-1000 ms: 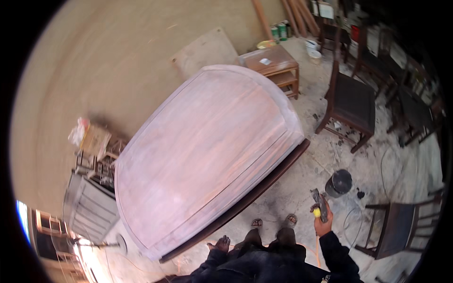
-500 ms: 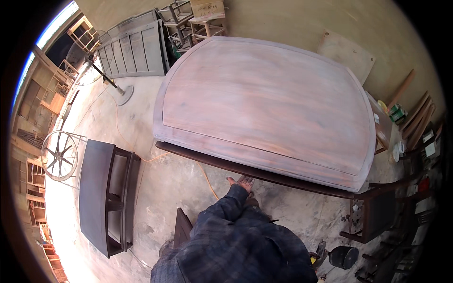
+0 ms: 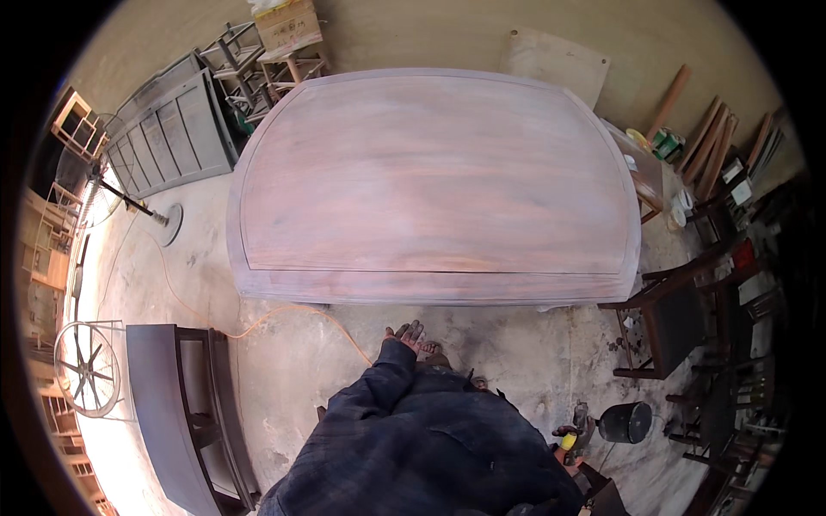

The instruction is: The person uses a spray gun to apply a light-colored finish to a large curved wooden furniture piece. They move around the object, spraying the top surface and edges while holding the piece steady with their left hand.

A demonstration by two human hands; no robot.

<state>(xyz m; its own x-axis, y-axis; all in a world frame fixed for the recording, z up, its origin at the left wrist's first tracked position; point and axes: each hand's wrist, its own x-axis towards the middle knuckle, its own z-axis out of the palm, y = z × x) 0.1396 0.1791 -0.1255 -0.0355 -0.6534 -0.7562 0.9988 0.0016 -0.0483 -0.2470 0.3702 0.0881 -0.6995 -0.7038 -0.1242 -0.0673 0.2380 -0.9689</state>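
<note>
View has swung since the earlier frame: pale wooden tabletop [image 3: 439, 181] now lies squarely ahead. Left hand [image 3: 408, 334]: fingers spread, empty. Right hand [image 3: 566, 457]: fingers around grey-and-yellow hand tool [image 3: 584, 427], off the wood. Whitish haze covers most of it (streaks uneven; judged unfinished).
</note>
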